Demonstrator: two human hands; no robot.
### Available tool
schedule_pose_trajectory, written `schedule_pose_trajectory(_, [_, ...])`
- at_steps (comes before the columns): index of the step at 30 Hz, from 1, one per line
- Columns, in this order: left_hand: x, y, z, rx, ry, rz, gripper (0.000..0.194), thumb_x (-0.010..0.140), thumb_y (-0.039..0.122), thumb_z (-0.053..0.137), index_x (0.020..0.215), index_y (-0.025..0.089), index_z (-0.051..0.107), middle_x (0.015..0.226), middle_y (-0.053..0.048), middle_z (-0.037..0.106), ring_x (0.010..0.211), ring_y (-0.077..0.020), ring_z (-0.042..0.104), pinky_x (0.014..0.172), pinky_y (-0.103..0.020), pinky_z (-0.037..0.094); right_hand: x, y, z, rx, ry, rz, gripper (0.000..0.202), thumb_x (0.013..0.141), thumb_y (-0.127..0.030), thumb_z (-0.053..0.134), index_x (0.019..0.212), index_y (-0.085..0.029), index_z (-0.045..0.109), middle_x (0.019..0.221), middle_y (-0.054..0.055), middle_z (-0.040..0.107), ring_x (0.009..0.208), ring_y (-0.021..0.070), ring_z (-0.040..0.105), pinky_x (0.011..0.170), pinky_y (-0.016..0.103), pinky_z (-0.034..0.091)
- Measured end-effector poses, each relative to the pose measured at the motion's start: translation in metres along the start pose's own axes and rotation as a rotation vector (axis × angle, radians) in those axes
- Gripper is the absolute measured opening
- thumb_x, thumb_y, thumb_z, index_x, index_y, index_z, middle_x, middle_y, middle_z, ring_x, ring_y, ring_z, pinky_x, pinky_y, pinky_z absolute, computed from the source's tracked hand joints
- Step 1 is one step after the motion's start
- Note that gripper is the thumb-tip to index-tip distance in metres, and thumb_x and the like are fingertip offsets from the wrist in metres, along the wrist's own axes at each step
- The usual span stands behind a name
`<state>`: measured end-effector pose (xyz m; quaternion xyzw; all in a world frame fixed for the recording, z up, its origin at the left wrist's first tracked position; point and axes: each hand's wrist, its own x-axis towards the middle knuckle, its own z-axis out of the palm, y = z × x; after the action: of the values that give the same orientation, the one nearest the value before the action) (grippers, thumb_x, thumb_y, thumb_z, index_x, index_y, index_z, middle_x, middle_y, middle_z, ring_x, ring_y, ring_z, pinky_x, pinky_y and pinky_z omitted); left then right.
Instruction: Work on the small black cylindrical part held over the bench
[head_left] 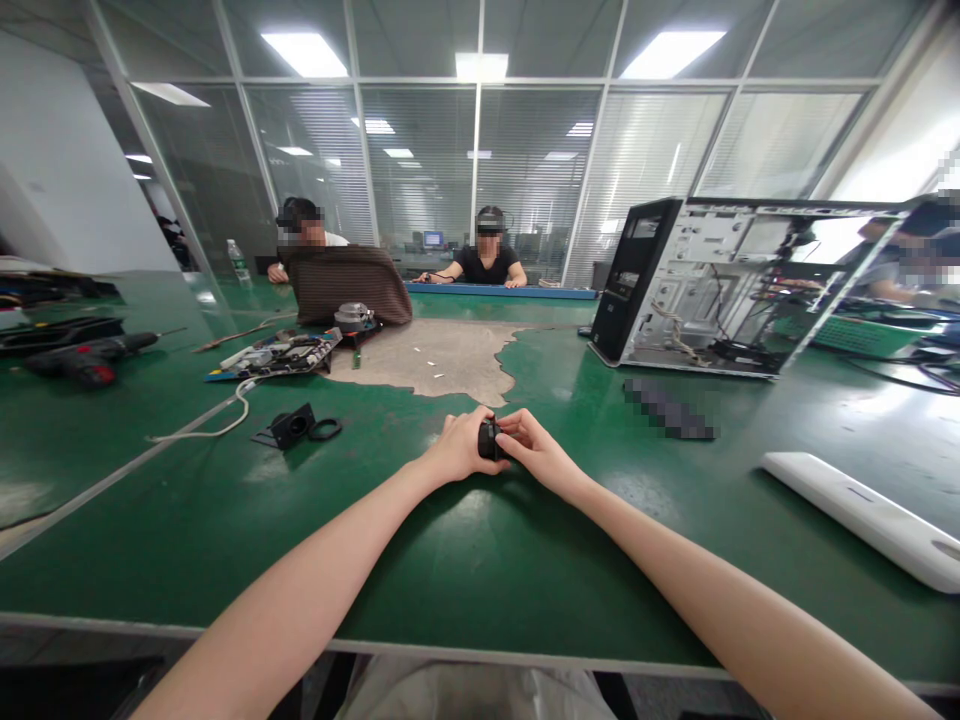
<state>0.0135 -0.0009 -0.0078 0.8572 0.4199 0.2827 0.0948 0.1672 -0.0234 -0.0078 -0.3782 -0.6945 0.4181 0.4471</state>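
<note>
Both hands meet over the green table, just in front of the worn patch. Between them is a small black blocky part (490, 438), which looks like plastic; its exact kind cannot be made out. My left hand (459, 447) is closed round its left side, with the thumb below. My right hand (538, 452) pinches the right side with thumb and fingers. To the left on the table lie a black housing with a round opening (292, 427) and a black ring (325, 429), apart from the hands.
An open computer case (637, 285) stands at the right, near a white elongated device (855, 510). Circuit boards (281, 352), a white cable (238, 412) and a power drill (94, 358) lie left. A brown covered object (345, 285) stands behind. Two people sit opposite; another is far right.
</note>
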Motion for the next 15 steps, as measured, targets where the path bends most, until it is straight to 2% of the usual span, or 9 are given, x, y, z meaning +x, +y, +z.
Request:
schedule_pose_trajectory(3, [0.0000, 0.0007, -0.0007, -0.003, -0.005, 0.005, 0.058, 0.052, 0.049, 0.063, 0.097, 0.022, 0.041, 0.091, 0.000, 0.055, 0.083, -0.0213, 0.053, 0.077, -0.033, 0.032, 0.0000, 0.0012, -0.0017, -0.040, 0.006, 0.036, 0.023, 0.074, -0.034, 0.052, 0.089, -0.019, 0.046, 0.089, 0.003, 0.054, 0.082, 0.0138, 0.054, 0.076, 0.032, 0.043])
schedule_pose_trajectory(9, [-0.0003, 0.0010, -0.0010, -0.003, -0.001, 0.000, 0.054, 0.054, 0.046, 0.063, 0.097, 0.022, 0.041, 0.087, 0.001, 0.056, 0.079, -0.0203, 0.054, 0.076, -0.033, 0.032, -0.0051, -0.0033, -0.0044, 0.051, -0.094, 0.020, 0.025, 0.071, -0.032, 0.056, 0.089, -0.021, 0.042, 0.092, 0.002, 0.054, 0.077, 0.0123, 0.056, 0.071, 0.030, 0.046])
schedule_pose_trajectory(15, [-0.0001, 0.0008, -0.0004, -0.003, 0.004, -0.006, 0.058, 0.052, 0.048, 0.064, 0.098, 0.022, 0.040, 0.089, 0.000, 0.056, 0.080, -0.0209, 0.054, 0.077, -0.033, 0.032, -0.0035, -0.0055, -0.0012, 0.016, -0.029, 0.024, 0.022, 0.074, -0.034, 0.051, 0.089, -0.020, 0.042, 0.084, 0.001, 0.055, 0.076, 0.0124, 0.055, 0.071, 0.031, 0.045])
